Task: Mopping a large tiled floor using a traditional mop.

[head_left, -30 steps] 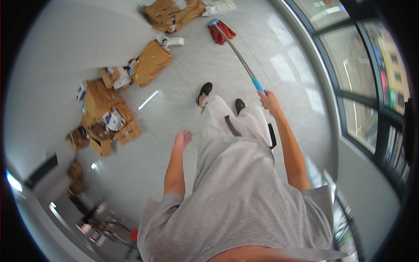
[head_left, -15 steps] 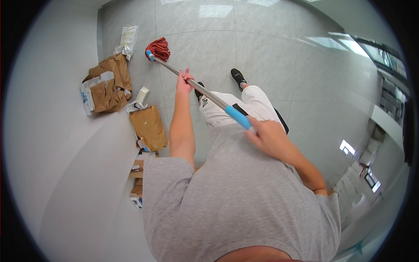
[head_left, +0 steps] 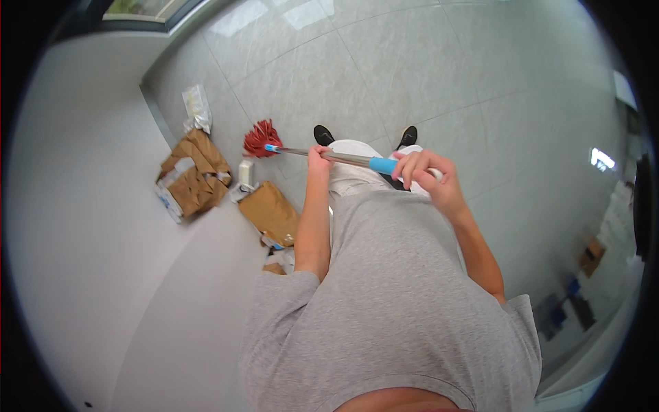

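Note:
A mop (head_left: 350, 159) with a metal pole and a light-blue grip lies across the front of my body. Its red strand head (head_left: 261, 139) rests on the grey tiled floor to the left of my feet. My left hand (head_left: 319, 158) is closed around the metal pole, partway between the head and the grip. At the pole's pale upper end, my right hand (head_left: 431, 177) wraps its fingers around the handle, just beyond the blue part.
Along the left wall lie crumpled brown paper packages (head_left: 195, 175), a white plastic bag (head_left: 197, 106), a small white box (head_left: 246, 173) and a larger brown parcel (head_left: 270, 213). My black shoes (head_left: 322, 134) stand on the tiles. Blurred items line the right side.
My right hand has moved right and up with the handle, now gripping its end. The mop head has come nearer the small white box, and the pole lies flatter. My view has turned.

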Available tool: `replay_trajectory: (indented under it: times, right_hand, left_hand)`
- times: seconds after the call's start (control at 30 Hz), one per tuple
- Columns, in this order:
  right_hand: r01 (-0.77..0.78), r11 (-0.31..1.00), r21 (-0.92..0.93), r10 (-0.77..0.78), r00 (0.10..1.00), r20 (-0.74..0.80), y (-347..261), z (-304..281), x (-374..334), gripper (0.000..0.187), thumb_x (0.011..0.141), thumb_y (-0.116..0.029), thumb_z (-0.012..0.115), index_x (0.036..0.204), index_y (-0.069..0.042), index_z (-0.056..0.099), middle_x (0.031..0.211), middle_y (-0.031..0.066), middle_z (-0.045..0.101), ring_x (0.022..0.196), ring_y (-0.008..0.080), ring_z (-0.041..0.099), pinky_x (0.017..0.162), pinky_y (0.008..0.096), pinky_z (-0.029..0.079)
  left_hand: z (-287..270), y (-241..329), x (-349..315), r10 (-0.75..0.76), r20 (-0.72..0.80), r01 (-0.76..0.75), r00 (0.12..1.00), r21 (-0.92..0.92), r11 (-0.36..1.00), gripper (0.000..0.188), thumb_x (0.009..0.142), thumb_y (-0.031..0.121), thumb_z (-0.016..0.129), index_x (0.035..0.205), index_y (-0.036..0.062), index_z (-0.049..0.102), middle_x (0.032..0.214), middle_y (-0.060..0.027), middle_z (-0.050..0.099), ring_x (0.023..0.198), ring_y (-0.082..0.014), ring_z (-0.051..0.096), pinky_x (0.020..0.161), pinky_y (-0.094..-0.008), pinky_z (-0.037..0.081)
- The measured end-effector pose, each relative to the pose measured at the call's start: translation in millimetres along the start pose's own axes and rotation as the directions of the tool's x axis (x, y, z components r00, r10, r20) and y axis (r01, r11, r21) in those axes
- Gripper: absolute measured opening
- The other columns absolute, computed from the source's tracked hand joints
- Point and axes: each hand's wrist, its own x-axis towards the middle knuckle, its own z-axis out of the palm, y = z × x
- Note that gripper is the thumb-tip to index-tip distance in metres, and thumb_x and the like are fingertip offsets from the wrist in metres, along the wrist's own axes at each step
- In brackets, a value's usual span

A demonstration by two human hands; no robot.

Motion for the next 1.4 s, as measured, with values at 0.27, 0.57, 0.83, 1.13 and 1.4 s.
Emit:
replay_trajectory:
  times: [0.27, 0.57, 0.83, 1.13, 1.4]
  right_hand:
    - [-0.006, 0.991, 0.131, 0.026, 0.989, -0.147, 3.4, -204.9, -134.2, 0.031, 0.089, -0.012, 0.049, 0.060, -0.001, 0.045, 0.053, -0.0004, 0.038, 0.051, 0.0092, 0.034, 0.052, 0.0273, 0.032]
    - [0.253, 0.958, -0.137, -0.287, 0.866, -0.409, -108.1, -387.1, -256.0, 0.028, 0.077, -0.004, 0.058, 0.057, -0.003, 0.038, 0.051, 0.0071, 0.038, 0.047, 0.0200, 0.037, 0.048, 0.0340, 0.029]
    - [0.382, 0.842, -0.380, -0.521, 0.758, -0.393, -171.7, -575.6, -266.5, 0.024, 0.069, -0.003, 0.064, 0.055, -0.007, 0.044, 0.054, 0.0052, 0.046, 0.048, 0.0235, 0.043, 0.048, 0.0362, 0.034]
    - [0.267, 0.827, -0.494, -0.475, 0.802, -0.362, -207.1, -900.4, -239.2, 0.018, 0.065, -0.004, 0.066, 0.058, -0.008, 0.050, 0.056, 0.0033, 0.048, 0.053, 0.0215, 0.048, 0.053, 0.0345, 0.039]
    - [0.229, 0.797, -0.559, -0.473, 0.812, -0.342, -192.8, -1197.2, -233.9, 0.018, 0.066, -0.008, 0.066, 0.060, -0.008, 0.050, 0.059, 0.0032, 0.049, 0.058, 0.0220, 0.050, 0.060, 0.0336, 0.043]
  left_hand:
    - [19.4, -222.8, 6.6, -0.029, -0.225, 0.146, 0.974, 0.524, 0.839, 0.021, 0.087, 0.014, 0.045, 0.069, 0.0124, 0.034, 0.053, 0.0029, 0.039, 0.044, -0.0105, 0.045, 0.041, -0.0222, 0.043]
    - [67.7, -557.6, -61.7, -0.254, -0.196, 0.309, 0.947, 0.769, 0.559, 0.022, 0.088, 0.017, 0.049, 0.073, 0.0079, 0.036, 0.059, -0.0004, 0.042, 0.045, -0.0114, 0.043, 0.042, -0.0225, 0.042]
    - [152.3, -827.7, -2.3, -0.485, -0.256, 0.498, 0.836, 0.724, 0.477, 0.013, 0.088, 0.003, 0.044, 0.075, 0.0020, 0.041, 0.053, 0.0031, 0.038, 0.041, -0.0060, 0.040, 0.038, -0.0180, 0.040]
    - [256.6, -1175.0, 102.2, -0.611, -0.225, 0.555, 0.759, 0.715, 0.426, 0.005, 0.089, 0.000, 0.043, 0.085, 0.0019, 0.040, 0.053, 0.0033, 0.036, 0.042, -0.0060, 0.039, 0.039, -0.0171, 0.038]
    - [358.0, -1526.9, 159.0, -0.591, -0.337, 0.524, 0.733, 0.834, 0.174, 0.015, 0.090, 0.012, 0.047, 0.088, -0.0018, 0.051, 0.056, 0.0009, 0.046, 0.043, -0.0086, 0.044, 0.043, -0.0199, 0.043]
